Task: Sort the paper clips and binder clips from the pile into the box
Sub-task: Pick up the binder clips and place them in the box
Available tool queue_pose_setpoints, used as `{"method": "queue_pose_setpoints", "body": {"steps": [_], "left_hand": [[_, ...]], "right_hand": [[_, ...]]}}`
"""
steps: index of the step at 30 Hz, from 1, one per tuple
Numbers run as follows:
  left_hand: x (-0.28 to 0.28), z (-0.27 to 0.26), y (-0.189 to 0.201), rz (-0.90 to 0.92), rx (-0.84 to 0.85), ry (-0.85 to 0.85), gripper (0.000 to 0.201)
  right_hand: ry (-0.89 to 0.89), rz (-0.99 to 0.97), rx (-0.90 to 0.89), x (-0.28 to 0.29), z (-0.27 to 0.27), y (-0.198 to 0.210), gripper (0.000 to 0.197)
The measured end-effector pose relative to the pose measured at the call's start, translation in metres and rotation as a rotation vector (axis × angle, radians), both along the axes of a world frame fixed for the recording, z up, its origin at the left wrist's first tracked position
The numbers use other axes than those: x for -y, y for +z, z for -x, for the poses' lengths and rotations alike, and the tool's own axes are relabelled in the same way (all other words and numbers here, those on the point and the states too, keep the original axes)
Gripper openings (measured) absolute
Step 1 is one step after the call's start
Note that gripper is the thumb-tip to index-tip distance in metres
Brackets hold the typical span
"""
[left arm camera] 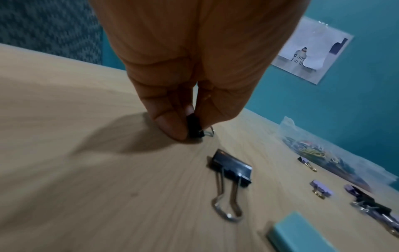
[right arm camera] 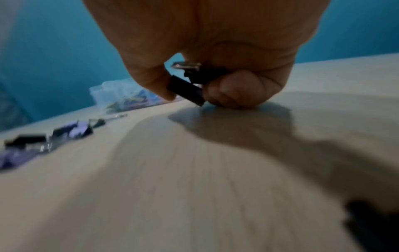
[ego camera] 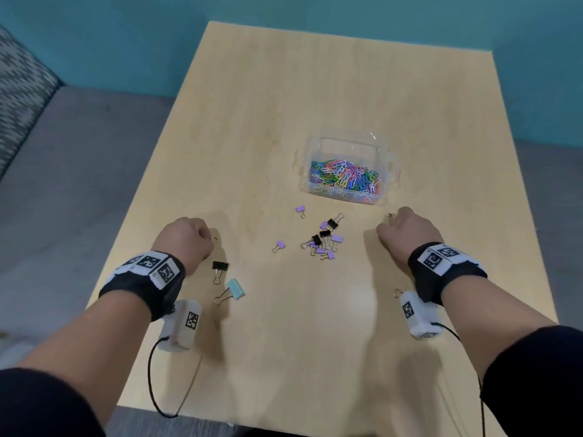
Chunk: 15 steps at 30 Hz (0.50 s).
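Both hands curl low over the tabletop [ego camera: 284, 105]: left hand [ego camera: 184, 239] pinches a black clip [left arm camera: 195, 127], mostly hidden; right hand [ego camera: 407, 230] grips seemingly two blurred black clips [right arm camera: 190, 85]. Pile [ego camera: 321, 239] lies between them, box [ego camera: 347, 170] beyond.

Teal binder clip [left arm camera: 302, 235] cut off by left wrist view's bottom edge.

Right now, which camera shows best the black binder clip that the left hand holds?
The left wrist view: the left hand pinches the black binder clip there. The head view shows only its wire loop; the right wrist view misses it.
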<state>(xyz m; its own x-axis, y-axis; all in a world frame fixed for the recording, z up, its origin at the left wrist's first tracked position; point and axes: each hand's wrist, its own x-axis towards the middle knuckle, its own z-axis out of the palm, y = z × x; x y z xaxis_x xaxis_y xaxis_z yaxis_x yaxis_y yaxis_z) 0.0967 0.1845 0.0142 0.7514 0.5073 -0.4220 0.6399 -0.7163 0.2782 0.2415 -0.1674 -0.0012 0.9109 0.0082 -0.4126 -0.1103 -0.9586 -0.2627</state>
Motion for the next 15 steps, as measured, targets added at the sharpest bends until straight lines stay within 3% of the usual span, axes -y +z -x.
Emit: {"method": "queue_pose_setpoints", "body": {"steps": [2,4,5,6,8,10,12,13,15], "left_hand": [[-0.001,0.006,0.0,0.142,0.099,0.137,0.012],[-0.002,0.014,0.004,0.592,0.31,0.462,0.013],[-0.001,0.019,0.008,0.873,0.401,0.621,0.017],[0.001,0.025,0.012,1.109,0.474,0.732,0.021],[0.005,0.038,0.017,1.377,0.534,0.812,0.027],[0.012,0.049,0.021,1.503,0.545,0.783,0.019],[0.021,0.054,0.023,1.517,0.508,0.802,0.012],[0.026,0.054,0.022,1.469,0.481,0.826,0.003],[0.033,0.055,0.015,1.211,0.437,0.765,0.012]], "right_hand": [[-0.272,-0.378,-0.083,0.013,0.003,0.009,0.023],[-0.702,-0.96,-0.257,0.034,0.012,0.024,0.019],[-0.805,-1.189,-0.338,0.048,0.019,0.033,0.017],[-0.836,-1.377,-0.396,0.061,0.029,0.042,0.015],[-0.815,-1.629,-0.439,0.083,0.05,0.055,0.019],[-0.841,-1.724,-0.423,0.099,0.065,0.057,0.023],[-0.883,-1.717,-0.418,0.107,0.069,0.053,0.016],[-0.894,-1.703,-0.414,0.108,0.069,0.051,0.018],[-0.916,-1.632,-0.391,0.109,0.067,0.047,0.024]]}}
